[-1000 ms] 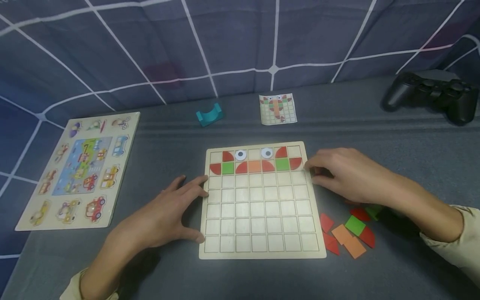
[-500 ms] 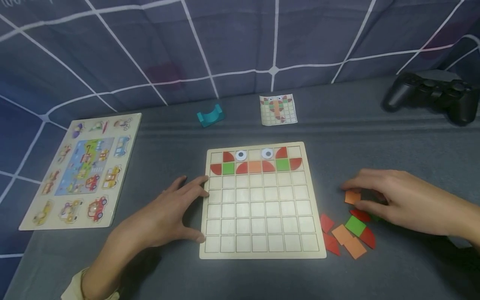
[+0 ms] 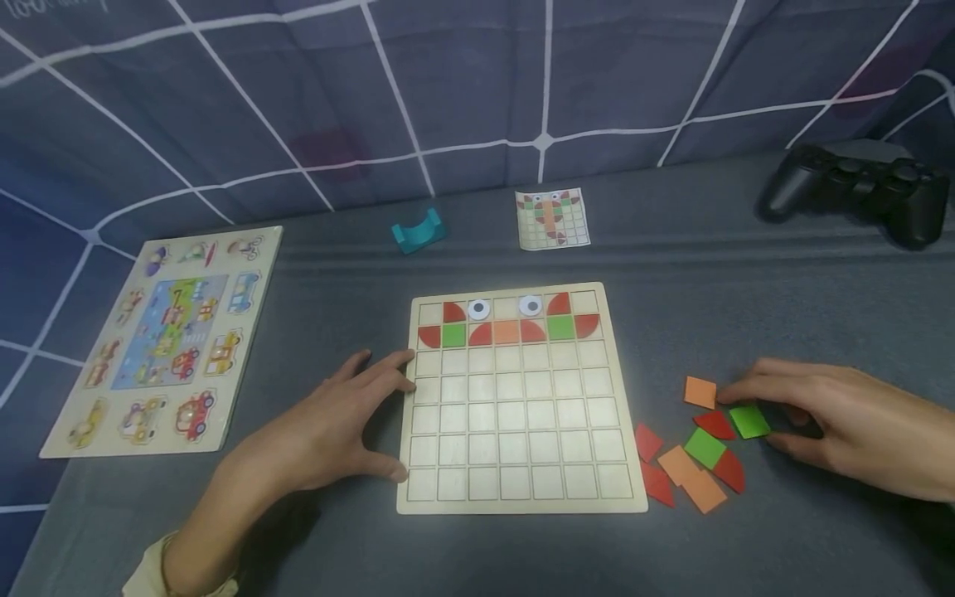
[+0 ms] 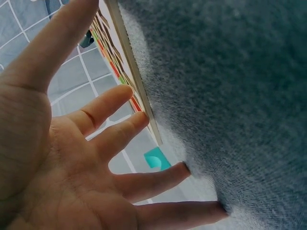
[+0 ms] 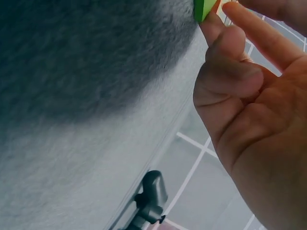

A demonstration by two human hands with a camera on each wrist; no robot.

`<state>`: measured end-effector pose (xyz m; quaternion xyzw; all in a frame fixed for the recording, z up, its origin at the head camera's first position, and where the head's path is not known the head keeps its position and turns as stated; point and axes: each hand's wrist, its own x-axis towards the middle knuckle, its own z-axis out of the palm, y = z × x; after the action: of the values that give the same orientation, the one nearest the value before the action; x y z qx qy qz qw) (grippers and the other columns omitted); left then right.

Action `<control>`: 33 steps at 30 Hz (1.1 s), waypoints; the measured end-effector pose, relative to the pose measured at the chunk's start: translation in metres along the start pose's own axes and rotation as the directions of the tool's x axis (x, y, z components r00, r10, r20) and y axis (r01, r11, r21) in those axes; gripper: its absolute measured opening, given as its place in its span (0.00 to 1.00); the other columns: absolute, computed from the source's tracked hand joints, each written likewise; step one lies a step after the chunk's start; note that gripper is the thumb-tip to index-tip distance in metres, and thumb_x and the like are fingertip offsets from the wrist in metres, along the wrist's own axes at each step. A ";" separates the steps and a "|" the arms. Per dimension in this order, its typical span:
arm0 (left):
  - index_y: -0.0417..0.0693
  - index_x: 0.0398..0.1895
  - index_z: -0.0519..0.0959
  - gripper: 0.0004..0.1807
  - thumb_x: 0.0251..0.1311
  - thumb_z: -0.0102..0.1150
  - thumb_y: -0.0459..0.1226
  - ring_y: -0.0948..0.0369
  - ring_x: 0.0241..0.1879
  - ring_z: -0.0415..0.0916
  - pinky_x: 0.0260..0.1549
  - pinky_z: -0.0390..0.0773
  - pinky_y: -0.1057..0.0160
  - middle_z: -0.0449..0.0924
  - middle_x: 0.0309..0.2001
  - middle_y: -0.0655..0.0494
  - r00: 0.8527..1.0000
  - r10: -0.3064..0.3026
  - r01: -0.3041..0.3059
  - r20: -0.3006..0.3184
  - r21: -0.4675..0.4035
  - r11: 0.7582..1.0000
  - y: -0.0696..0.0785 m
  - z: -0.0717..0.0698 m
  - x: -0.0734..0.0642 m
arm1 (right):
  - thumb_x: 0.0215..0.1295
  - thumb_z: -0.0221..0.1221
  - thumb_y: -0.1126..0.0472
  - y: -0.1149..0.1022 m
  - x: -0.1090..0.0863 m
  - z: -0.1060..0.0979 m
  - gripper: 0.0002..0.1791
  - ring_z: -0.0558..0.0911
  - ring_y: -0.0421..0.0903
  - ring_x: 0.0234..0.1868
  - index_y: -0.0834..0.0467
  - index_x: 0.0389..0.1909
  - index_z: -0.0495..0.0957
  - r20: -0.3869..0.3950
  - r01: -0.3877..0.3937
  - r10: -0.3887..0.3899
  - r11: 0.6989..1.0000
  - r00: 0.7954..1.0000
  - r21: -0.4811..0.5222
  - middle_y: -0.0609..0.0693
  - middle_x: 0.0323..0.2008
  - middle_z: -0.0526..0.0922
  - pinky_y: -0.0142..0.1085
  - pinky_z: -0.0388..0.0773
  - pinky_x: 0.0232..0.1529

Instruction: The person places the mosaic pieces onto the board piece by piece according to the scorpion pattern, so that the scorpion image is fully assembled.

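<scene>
In the head view, a wooden grid board (image 3: 518, 414) lies in the middle, with red, green and orange tiles and two eye discs in its top rows. My left hand (image 3: 321, 427) is spread along its left edge, fingertips at the rim; the left wrist view shows the fingers (image 4: 120, 134) splayed against the board's side. Right of the board, my right hand (image 3: 843, 423) has thumb and forefinger at opposite sides of a green square tile (image 3: 749, 421), pinching it. The right wrist view shows this tile (image 5: 204, 8) at the fingertips, with the other fingers curled.
Beside the right hand lie an orange square (image 3: 700, 392), a red quarter-round tile (image 3: 715, 425) and several other loose tiles. Behind the board are a pattern card (image 3: 553, 220) and a teal curved block (image 3: 419, 231). A vehicle puzzle (image 3: 164, 340) lies left, a game controller (image 3: 858, 192) far right.
My right hand has moved from the board's right edge to the loose tiles. It handled an orange square, which now lies apart, and now pinches the green tile. The left hand stays put.
</scene>
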<state>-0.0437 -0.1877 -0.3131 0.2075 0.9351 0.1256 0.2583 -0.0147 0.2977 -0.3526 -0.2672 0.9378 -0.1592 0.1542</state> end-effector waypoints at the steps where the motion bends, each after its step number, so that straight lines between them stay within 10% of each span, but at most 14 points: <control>1: 0.56 0.60 0.71 0.45 0.35 0.81 0.56 0.34 0.73 0.42 0.59 0.53 0.25 0.51 0.77 0.57 1.000 0.000 0.000 0.002 0.000 1.000 0.000 0.000 0.000 | 0.42 0.77 0.65 0.002 -0.002 0.001 0.34 0.70 0.28 0.35 0.41 0.52 0.79 -0.011 0.007 -0.007 1.000 1.000 -0.001 0.30 0.41 0.72 0.29 0.71 0.29; 17: 0.55 0.60 0.72 0.45 0.35 0.81 0.55 0.33 0.73 0.41 0.59 0.51 0.24 0.51 0.77 0.55 1.000 -0.017 0.018 0.008 -0.019 1.000 0.002 0.000 0.000 | 0.44 0.78 0.59 0.003 -0.003 0.005 0.30 0.67 0.29 0.28 0.48 0.52 0.80 -0.005 -0.127 0.127 0.992 0.992 -0.021 0.33 0.36 0.72 0.29 0.66 0.24; 25: 0.55 0.61 0.71 0.46 0.34 0.81 0.55 0.33 0.73 0.41 0.58 0.50 0.23 0.51 0.77 0.56 1.000 -0.018 0.018 0.009 -0.017 1.000 0.002 0.001 -0.001 | 0.36 0.80 0.63 -0.006 -0.002 -0.006 0.32 0.60 0.27 0.21 0.43 0.47 0.81 -0.229 -0.002 -0.009 0.999 0.973 -0.049 0.29 0.29 0.67 0.26 0.59 0.20; 33: 0.56 0.60 0.71 0.45 0.35 0.81 0.54 0.34 0.73 0.41 0.58 0.50 0.23 0.51 0.77 0.56 1.000 -0.021 0.021 0.009 -0.022 1.000 0.003 0.000 -0.001 | 0.49 0.76 0.58 -0.036 0.031 -0.027 0.24 0.64 0.30 0.21 0.41 0.47 0.82 -0.163 -0.015 0.016 1.000 0.987 0.005 0.33 0.26 0.67 0.28 0.61 0.20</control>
<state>-0.0424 -0.1858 -0.3117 0.1951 0.9347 0.1325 0.2660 -0.0334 0.2573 -0.3207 -0.2457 0.9490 -0.1812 0.0790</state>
